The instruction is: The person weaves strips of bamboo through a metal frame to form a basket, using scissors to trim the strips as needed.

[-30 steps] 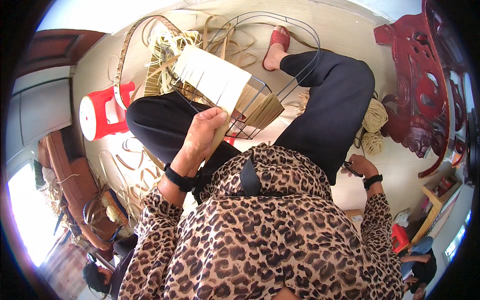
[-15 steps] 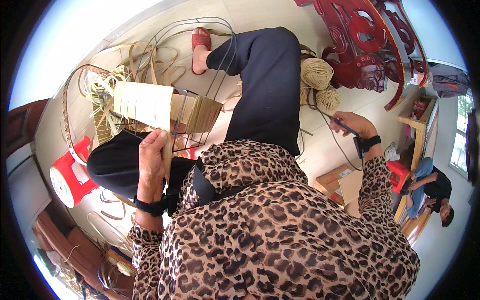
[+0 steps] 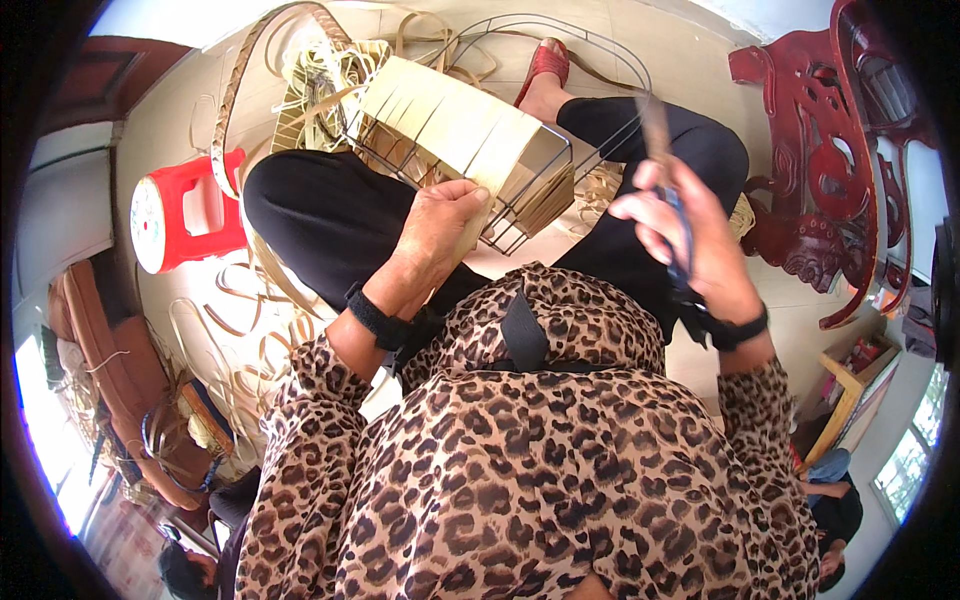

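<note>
A black wire basket frame (image 3: 510, 236) stands between my knees, with flat pale-yellow strips (image 3: 450, 115) laid side by side over its top and tan strips hanging on its right side. My left hand (image 3: 440, 228) is closed, thumb against fingers, on the end of one strip at the frame's near edge. To the right, my right hand (image 3: 700, 225) is wrapped round the dark-blue handles of what look like scissors (image 3: 655, 130). Their blades point away from me and are smeared by motion. The scissors are apart from the strips.
A red stool (image 3: 190, 212) stands at the left, near loose strips (image 3: 240, 310) on the floor. A basket with a braided handle (image 3: 225, 110) lies beyond my left knee. Carved dark-red furniture (image 3: 830, 150) is at the far right. Other people (image 3: 838, 510) sit at the lower edges.
My right hand has swung inward from the far right, bringing the scissors near the frame. The view has shifted, and my left hand still pinches a strip.
</note>
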### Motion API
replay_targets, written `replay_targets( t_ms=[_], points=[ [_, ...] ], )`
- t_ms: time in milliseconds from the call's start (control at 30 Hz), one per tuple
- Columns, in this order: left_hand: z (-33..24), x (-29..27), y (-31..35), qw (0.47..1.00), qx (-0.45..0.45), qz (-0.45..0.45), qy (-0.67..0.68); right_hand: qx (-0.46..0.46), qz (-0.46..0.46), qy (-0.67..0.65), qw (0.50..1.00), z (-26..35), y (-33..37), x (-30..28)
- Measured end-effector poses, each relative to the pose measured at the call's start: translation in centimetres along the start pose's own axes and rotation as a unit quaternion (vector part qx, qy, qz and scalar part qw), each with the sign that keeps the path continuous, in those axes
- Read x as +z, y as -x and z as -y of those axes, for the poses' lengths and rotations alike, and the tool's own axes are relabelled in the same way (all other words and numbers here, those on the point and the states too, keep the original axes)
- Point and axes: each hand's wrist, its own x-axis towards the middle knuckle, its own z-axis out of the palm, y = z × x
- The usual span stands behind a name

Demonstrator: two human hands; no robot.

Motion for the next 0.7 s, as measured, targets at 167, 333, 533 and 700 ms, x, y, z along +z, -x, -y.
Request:
replay_targets(
  t_ms=[167, 333, 533, 700],
  points=[
    [0.5, 1.8, -1.0, 1.000, 0.001, 0.006, 0.014, -0.080, -0.042, 0.272, 0.958, -1.2, -4.9, 3.7],
    [0.6, 3.0, -1.2, 0.999, 0.011, -0.004, 0.041, -0.112, -0.055, 0.349, 0.929, -2.0, -6.5, 5.6],
    [-0.2, 5.3, -2.0, 0.996, 0.033, -0.004, 0.087, -0.165, -0.107, 0.424, 0.884, -2.2, -7.3, 6.9],
    [-1.4, 6.6, -1.9, 0.987, 0.033, 0.009, 0.157, -0.206, -0.147, 0.396, 0.883, -0.8, -7.4, 6.4]
  ],
)
